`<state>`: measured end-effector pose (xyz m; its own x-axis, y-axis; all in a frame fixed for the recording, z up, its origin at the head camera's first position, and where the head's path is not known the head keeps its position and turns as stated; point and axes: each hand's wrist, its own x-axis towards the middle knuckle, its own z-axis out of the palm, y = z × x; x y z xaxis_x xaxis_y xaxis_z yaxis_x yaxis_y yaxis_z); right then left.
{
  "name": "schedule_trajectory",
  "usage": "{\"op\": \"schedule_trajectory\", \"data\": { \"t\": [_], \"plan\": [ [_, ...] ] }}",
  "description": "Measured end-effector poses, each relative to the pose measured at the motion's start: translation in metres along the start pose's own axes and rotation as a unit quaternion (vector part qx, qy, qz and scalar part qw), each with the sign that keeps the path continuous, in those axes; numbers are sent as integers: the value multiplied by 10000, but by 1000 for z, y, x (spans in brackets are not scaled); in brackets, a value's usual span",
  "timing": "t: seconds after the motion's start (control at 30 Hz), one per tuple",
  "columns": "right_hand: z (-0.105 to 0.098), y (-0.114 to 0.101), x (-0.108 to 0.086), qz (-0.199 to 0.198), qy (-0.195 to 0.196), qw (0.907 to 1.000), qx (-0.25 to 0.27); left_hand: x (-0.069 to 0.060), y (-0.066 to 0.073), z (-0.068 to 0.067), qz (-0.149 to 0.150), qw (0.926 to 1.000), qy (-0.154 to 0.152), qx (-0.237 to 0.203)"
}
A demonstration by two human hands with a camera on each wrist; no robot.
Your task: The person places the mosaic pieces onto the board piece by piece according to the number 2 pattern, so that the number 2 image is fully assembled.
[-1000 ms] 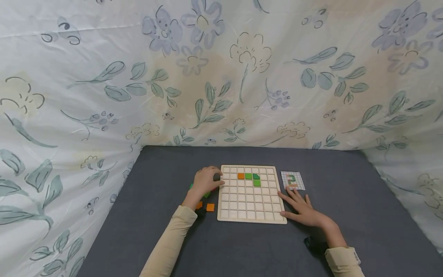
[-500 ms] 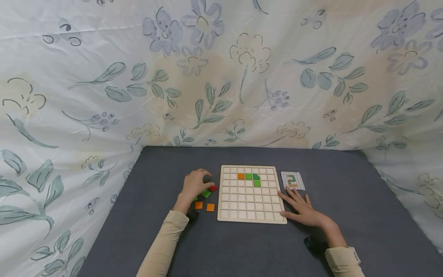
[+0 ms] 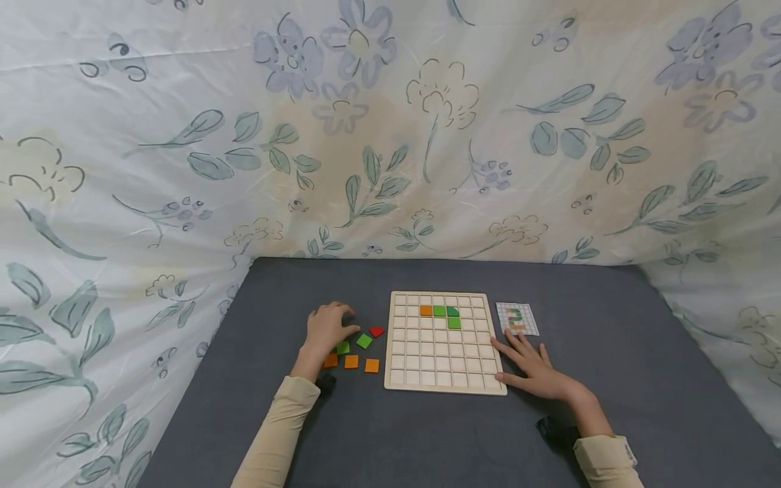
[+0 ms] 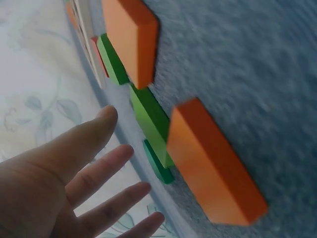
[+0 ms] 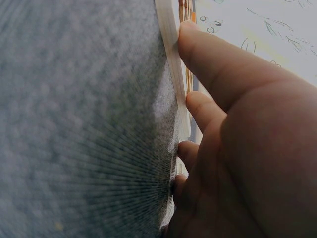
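My left hand [image 3: 326, 329] hovers over loose tiles left of the gridded wooden board [image 3: 421, 359], its fingers extended and nothing held. Below and beside it lie green square tiles [image 3: 364, 341], orange square tiles [image 3: 351, 362] and a red piece [image 3: 376, 331]. In the left wrist view a darker green piece [image 4: 157, 162] lies just past the fingertips, apart from them. On the board sit an orange tile [image 3: 426, 310], green tiles [image 3: 454, 323] and a dark green piece with a rounded corner [image 3: 453, 311]. Spread fingers of my right hand [image 3: 533, 369] rest at the board's right edge.
A small card [image 3: 512, 315] printed with a coloured grid pattern lies right of the board, near the right fingertips. Dark grey cloth [image 3: 445, 434] covers the table. A floral curtain [image 3: 390, 135] hangs behind it and at both sides.
My left hand has moved from the board's left edge leftward over the loose tiles, uncovering the red, green and orange pieces. The right hand stays at the board's right edge.
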<state>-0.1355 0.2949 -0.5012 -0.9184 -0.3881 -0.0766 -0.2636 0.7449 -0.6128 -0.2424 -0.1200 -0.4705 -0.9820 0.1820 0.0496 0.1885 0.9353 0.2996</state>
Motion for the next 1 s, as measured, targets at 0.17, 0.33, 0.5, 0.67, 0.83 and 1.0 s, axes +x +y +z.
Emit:
{"op": "schedule_trajectory", "data": {
  "t": [0.17,0.33,0.5,0.67,0.83,1.0],
  "plan": [
    [0,-1,-1,-5,-4,10000,50,-4,-4,-2,5,10000,28,37],
    [0,0,0,-12,-7,10000,45,-5,-11,0,-36,10000,-22,32],
    [0,0,0,-25,-6,10000,28,-8,-15,-2,-71,10000,-64,7],
    [0,-1,0,-22,-2,10000,-3,-12,-17,-5,-120,9999,-52,-5],
    [0,-2,0,-20,8,10000,-18,-14,-21,-8,-217,9998,6,18],
    [-1,-2,0,24,11,10000,34,-15,-26,-9,-329,9994,85,24]
  ]
}}
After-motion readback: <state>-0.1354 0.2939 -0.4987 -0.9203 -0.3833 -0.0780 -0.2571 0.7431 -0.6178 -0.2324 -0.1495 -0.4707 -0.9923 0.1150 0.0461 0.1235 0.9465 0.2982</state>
